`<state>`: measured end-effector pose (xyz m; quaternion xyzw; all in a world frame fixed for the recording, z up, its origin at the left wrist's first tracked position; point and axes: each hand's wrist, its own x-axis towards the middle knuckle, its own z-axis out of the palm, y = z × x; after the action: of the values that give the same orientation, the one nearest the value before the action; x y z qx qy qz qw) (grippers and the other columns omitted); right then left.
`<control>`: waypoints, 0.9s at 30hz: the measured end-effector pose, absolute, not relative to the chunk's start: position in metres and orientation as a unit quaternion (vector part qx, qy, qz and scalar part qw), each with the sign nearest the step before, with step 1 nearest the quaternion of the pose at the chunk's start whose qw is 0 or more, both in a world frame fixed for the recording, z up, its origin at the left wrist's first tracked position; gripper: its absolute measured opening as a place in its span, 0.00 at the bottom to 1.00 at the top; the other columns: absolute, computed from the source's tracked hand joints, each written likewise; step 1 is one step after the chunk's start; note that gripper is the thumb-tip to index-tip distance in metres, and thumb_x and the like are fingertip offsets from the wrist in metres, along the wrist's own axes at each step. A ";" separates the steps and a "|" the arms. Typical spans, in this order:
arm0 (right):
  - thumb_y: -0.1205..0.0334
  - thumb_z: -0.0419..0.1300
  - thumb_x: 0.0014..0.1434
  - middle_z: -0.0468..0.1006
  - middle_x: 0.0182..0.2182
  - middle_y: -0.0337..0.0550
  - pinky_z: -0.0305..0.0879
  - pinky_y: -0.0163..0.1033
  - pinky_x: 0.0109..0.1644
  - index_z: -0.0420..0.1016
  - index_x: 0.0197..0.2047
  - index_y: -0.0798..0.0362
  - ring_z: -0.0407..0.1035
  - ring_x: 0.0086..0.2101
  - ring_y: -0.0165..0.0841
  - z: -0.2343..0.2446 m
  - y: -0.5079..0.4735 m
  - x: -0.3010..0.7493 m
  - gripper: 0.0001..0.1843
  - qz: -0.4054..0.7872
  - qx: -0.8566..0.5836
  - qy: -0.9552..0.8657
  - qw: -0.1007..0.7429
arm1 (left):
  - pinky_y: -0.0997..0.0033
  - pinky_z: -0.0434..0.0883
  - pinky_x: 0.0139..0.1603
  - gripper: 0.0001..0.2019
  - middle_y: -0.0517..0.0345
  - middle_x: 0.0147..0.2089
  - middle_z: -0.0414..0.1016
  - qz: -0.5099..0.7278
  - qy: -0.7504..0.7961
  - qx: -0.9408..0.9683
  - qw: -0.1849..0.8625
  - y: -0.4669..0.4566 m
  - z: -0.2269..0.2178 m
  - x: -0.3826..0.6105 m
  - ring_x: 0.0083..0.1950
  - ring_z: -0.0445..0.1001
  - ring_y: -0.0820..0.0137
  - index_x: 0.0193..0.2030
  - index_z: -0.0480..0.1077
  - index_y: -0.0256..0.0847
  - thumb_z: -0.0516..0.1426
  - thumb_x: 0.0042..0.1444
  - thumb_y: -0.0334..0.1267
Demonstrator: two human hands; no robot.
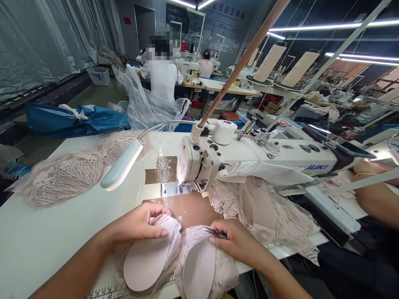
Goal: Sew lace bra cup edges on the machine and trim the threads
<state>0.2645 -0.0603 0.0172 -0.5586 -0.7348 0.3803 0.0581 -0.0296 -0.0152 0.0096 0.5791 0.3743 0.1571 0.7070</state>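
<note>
A pale pink lace bra [199, 270] with smooth padded cups lies at the table's front edge, inner side up. My left hand [144, 222] pinches the upper edge of its left cup between thumb and fingers. Dark thread snips [219, 234] are in my right hand [235, 241], their tips pointing left over the lace of the right cup. Just beyond my hands is a white sewing machine [230, 151], its needle area above a metal plate [170, 189]. My right fingertips are beside the right cup's edge; whether they also grip the lace is hard to tell.
More lace pieces lie on the left [68, 176] and under the machine arm [264, 203]. A lamp [123, 164] reaches over the table [28, 232]. A slanted pole [240, 70] rises behind the machine head. Another person's arm [374, 187] is at right; a co-worker [162, 77] sits ahead.
</note>
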 end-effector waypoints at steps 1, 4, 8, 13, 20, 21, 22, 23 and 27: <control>0.62 0.57 0.58 0.68 0.24 0.34 0.49 0.33 0.30 0.66 0.27 0.53 0.62 0.28 0.29 0.017 -0.062 0.262 0.09 0.384 -0.556 -0.734 0.076 | 0.75 0.63 0.35 0.16 0.58 0.37 0.72 0.155 0.371 0.590 0.701 -0.017 0.010 -0.027 0.36 0.68 0.69 0.42 0.74 0.39 0.64 0.49 0.45; 0.61 0.56 0.59 0.67 0.24 0.33 0.50 0.33 0.31 0.66 0.27 0.53 0.61 0.28 0.29 0.020 -0.061 0.255 0.10 0.381 -0.549 -0.735 0.111 | 0.75 0.60 0.31 0.13 0.59 0.30 0.70 0.158 0.373 0.594 0.695 -0.020 0.012 -0.025 0.31 0.64 0.71 0.32 0.73 0.36 0.61 0.52 0.46; 0.61 0.56 0.60 0.67 0.26 0.35 0.52 0.34 0.33 0.63 0.26 0.53 0.63 0.30 0.30 0.022 -0.056 0.254 0.11 0.368 -0.556 -0.733 0.137 | 0.75 0.57 0.29 0.14 0.62 0.28 0.65 0.183 0.382 0.584 0.693 -0.022 0.021 -0.034 0.29 0.60 0.73 0.30 0.69 0.37 0.59 0.55 0.47; 0.60 0.54 0.61 0.72 0.35 0.40 0.57 0.35 0.40 0.65 0.30 0.53 0.66 0.35 0.33 0.021 -0.056 0.260 0.09 0.354 -0.543 -0.735 0.198 | 0.75 0.58 0.30 0.14 0.62 0.28 0.64 0.217 0.394 0.572 0.686 -0.019 0.027 -0.049 0.30 0.61 0.73 0.29 0.67 0.37 0.62 0.52 0.46; 0.53 0.51 0.64 0.75 0.21 0.37 0.60 0.39 0.39 0.63 0.31 0.52 0.70 0.30 0.36 0.031 -0.062 0.255 0.13 0.432 -0.568 -0.669 0.209 | 0.68 0.67 0.39 0.13 0.54 0.34 0.76 0.217 0.409 0.549 0.696 -0.021 0.047 -0.057 0.37 0.72 0.62 0.36 0.75 0.36 0.60 0.53 0.46; 0.55 0.51 0.63 0.78 0.27 0.39 0.61 0.40 0.41 0.66 0.34 0.52 0.72 0.33 0.37 0.033 -0.061 0.249 0.11 0.454 -0.550 -0.665 0.222 | 0.67 0.67 0.40 0.14 0.53 0.36 0.77 0.210 0.416 0.556 0.689 -0.022 0.051 -0.060 0.38 0.73 0.61 0.37 0.76 0.36 0.59 0.54 0.46; 0.57 0.52 0.63 0.79 0.33 0.41 0.63 0.40 0.42 0.68 0.38 0.53 0.73 0.36 0.37 0.036 -0.060 0.242 0.09 0.478 -0.527 -0.663 0.233 | 0.68 0.67 0.40 0.14 0.53 0.36 0.78 0.202 0.426 0.571 0.672 -0.024 0.056 -0.063 0.39 0.74 0.61 0.37 0.76 0.37 0.58 0.55 0.47; 0.59 0.52 0.62 0.79 0.37 0.42 0.64 0.40 0.43 0.69 0.41 0.53 0.73 0.37 0.37 0.037 -0.059 0.233 0.09 0.499 -0.502 -0.665 0.239 | 0.69 0.67 0.40 0.14 0.54 0.36 0.78 0.192 0.440 0.592 0.647 -0.025 0.059 -0.068 0.39 0.74 0.60 0.37 0.77 0.38 0.58 0.55 0.46; 0.64 0.50 0.62 0.77 0.32 0.41 0.66 0.39 0.40 0.74 0.35 0.53 0.72 0.34 0.36 0.038 -0.047 0.179 0.12 0.463 -0.438 -0.741 0.210 | 0.71 0.65 0.36 0.10 0.59 0.32 0.79 0.179 0.534 0.661 0.496 -0.029 0.069 -0.106 0.37 0.75 0.60 0.31 0.77 0.41 0.59 0.52 0.43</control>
<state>0.1792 -0.0474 0.0380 -0.4382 -0.7410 0.4634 0.2102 -0.1055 -0.0293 0.0689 0.6608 0.5340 0.1793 0.4961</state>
